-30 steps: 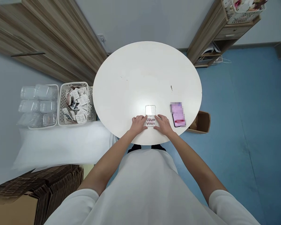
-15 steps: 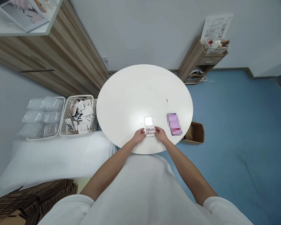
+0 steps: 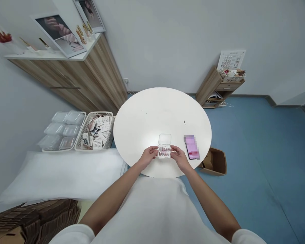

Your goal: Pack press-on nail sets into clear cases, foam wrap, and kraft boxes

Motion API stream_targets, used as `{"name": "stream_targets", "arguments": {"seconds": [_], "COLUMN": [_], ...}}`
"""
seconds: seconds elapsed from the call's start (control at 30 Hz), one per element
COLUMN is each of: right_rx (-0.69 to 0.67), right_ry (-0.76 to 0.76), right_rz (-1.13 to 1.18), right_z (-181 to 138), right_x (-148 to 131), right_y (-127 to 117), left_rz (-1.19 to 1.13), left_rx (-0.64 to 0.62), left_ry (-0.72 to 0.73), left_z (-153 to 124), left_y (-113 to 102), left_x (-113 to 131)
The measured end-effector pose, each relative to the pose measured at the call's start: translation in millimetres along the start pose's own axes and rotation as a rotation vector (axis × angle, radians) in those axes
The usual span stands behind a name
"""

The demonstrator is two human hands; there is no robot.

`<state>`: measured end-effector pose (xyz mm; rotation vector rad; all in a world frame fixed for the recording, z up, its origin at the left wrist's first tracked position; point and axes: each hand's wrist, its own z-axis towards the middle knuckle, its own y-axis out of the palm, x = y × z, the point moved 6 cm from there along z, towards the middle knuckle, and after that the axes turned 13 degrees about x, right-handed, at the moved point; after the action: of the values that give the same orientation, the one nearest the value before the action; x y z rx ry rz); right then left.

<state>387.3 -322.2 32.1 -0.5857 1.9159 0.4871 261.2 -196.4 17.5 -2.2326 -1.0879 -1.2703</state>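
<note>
A small clear plastic case [image 3: 164, 146] lies open near the front edge of the round white table [image 3: 152, 115], its lid folded back away from me. The lower half holds rows of small pink-red press-on nails. My left hand [image 3: 148, 156] grips the case's left side with curled fingers. On the opposite side my right hand [image 3: 178, 156] pinches the case's right edge. A phone [image 3: 192, 146] with a pink screen lies on the table just right of my right hand.
Left of the table, a white basket of small packets [image 3: 96, 135] and a tray of clear plastic boxes [image 3: 62, 130] stand on a white-covered surface. A cardboard box [image 3: 215, 162] sits on the blue floor at right. Wooden cabinets stand at back left and back right.
The camera has tilted up and back, showing more wall and shelves. Both hands have stayed on the open nail case, shifting from resting over it to gripping its sides.
</note>
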Motion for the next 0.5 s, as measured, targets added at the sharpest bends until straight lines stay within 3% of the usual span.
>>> {"name": "stream_targets", "arguments": {"seconds": [0.2, 0.5], "right_rx": [-0.121, -0.186], "right_ry": [0.040, 0.159], "right_rz": [0.108, 0.205], "right_z": [-3.6, 10.9], "right_x": [-17.8, -30.4], "right_y": [10.0, 14.5], "left_rz": [-0.152, -0.148], "left_rx": [-0.097, -0.108], "left_ry": [-0.059, -0.084], "left_z": [-12.7, -15.7], "left_y": [-3.9, 2.7], "left_x": [22.1, 29.6]}}
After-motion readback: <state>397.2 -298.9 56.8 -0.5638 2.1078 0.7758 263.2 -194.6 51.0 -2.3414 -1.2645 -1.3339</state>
